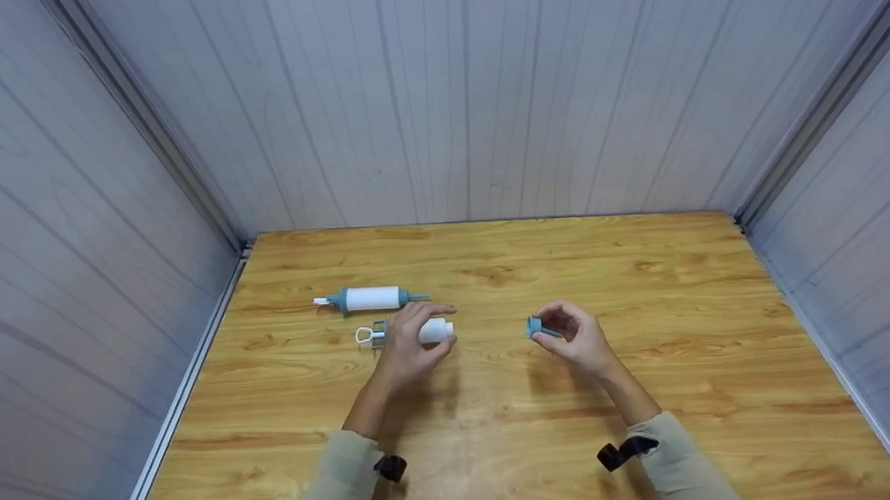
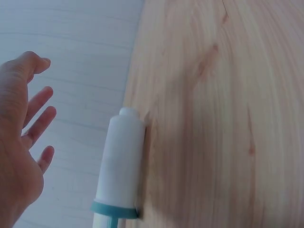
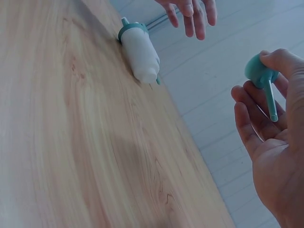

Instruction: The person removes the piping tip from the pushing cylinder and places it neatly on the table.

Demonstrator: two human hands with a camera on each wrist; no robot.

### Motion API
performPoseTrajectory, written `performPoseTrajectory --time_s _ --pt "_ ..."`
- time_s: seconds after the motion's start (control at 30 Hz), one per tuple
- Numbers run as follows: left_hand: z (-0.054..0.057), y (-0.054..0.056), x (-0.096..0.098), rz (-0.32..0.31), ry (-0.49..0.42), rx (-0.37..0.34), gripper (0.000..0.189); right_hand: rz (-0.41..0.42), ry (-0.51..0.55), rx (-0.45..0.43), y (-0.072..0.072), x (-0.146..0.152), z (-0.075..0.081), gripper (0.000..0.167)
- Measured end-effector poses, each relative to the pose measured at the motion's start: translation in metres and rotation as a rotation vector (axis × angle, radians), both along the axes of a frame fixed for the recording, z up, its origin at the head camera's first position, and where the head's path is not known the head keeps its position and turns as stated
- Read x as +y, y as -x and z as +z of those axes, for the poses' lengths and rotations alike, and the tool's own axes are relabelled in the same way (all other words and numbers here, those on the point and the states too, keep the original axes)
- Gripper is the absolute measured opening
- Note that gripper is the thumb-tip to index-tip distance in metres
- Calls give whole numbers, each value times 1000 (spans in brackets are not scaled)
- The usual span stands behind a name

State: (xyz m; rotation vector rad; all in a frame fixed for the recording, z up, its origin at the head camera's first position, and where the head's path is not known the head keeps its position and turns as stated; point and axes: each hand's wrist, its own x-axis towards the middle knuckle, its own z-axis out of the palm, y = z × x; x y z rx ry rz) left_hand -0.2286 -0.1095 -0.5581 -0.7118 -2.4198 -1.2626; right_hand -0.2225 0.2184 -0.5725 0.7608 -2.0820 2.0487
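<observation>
one white tube (image 1: 436, 331) lies beneath the left hand (image 1: 408, 348), its fingers spread; a second tube (image 1: 372, 298) sits at the first's eleven o'clock. at three o'clock, the right hand (image 1: 583, 344) pinches a green nozzle (image 1: 534, 326).

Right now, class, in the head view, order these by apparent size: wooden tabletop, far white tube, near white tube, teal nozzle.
1. Wooden tabletop
2. Far white tube and near white tube: unsure, since the left hand partly covers the near one
3. Teal nozzle, partly covered by the right hand
</observation>
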Motion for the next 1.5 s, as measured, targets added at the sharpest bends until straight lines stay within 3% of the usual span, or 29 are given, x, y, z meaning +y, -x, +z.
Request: performPoseTrajectory --time_s 0.3,0.83,1.23,1.5 --pt "7 -5 12 -56 -29 -32 41 -17 -8 -75 1 -8 1 33" --pt "18 -5 29 -95 -119 -89 40 -45 -2 -64 4 -21 4 33" --pt "22 -5 40 -102 -104 -130 33 -12 22 -48 6 -30 5 39" --pt "21 -5 45 -127 -128 -103 29 -3 22 -27 7 -37 7 38"
